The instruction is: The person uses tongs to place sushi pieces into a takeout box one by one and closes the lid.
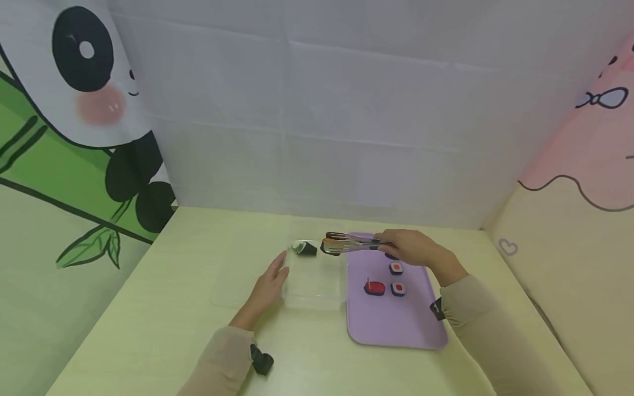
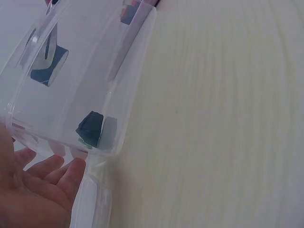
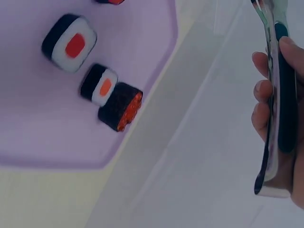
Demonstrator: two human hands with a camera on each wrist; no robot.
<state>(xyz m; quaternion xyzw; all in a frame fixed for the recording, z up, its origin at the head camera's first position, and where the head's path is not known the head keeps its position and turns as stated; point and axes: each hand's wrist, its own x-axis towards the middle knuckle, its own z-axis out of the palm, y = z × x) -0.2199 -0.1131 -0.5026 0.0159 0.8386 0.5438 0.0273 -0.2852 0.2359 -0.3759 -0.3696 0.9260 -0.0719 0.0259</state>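
Observation:
My left hand (image 1: 269,285) rests against the left side of a clear plastic box (image 1: 314,283), its fingers extended along the wall. Inside the box, near its back left corner, lies a dark sushi roll with a green end (image 1: 307,249). The right hand (image 1: 410,246) grips metal serving tongs (image 1: 354,242) with dark handle pads. Between the tongs' tips, over the box's right back part, is a dark-wrapped sushi piece (image 2: 50,66) showing some orange in the head view. The left wrist view shows the left fingertips (image 2: 73,173) at the box's outer wall.
Right of the box, a purple tray (image 1: 396,330) carries several sushi pieces, among them a red-topped one (image 1: 375,288), white rolls with red centres (image 1: 398,289) and a dark roll with red roe (image 3: 121,108). A clear lid (image 1: 238,275) lies left of the box. Walls enclose the table.

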